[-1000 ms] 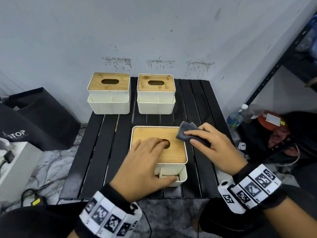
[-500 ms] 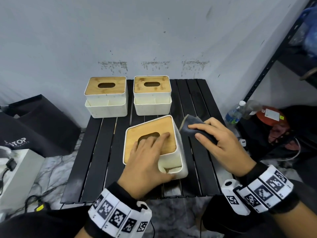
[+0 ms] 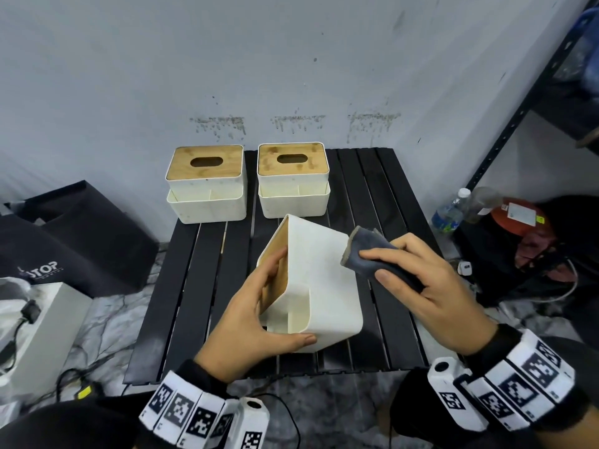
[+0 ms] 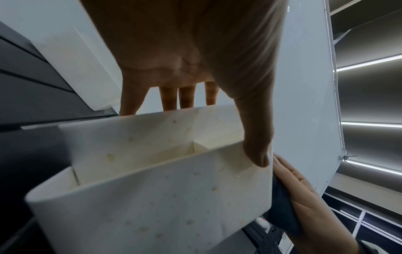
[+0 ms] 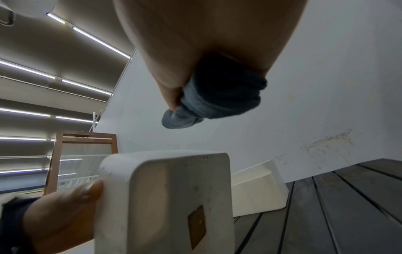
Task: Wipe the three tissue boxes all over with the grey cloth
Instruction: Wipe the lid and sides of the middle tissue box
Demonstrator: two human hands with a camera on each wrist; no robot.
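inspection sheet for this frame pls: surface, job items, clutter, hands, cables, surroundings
Surface: black slatted table, against a grey wall.
Job's things: near tissue box tipped on its side, wooden lid facing left; two rear tissue boxes upright side by side at the back edge; grey cloth folded, at the tipped box's upper right edge.
Clutter: nothing seen on the table.
Grippers: left hand grips the tipped box, fingers on the lid, thumb under the front tray; right hand holds the cloth.
Cables: black cable on the floor at left; white plug and cord at right.
Surroundings: black bag left; water bottle and black metal shelving right.
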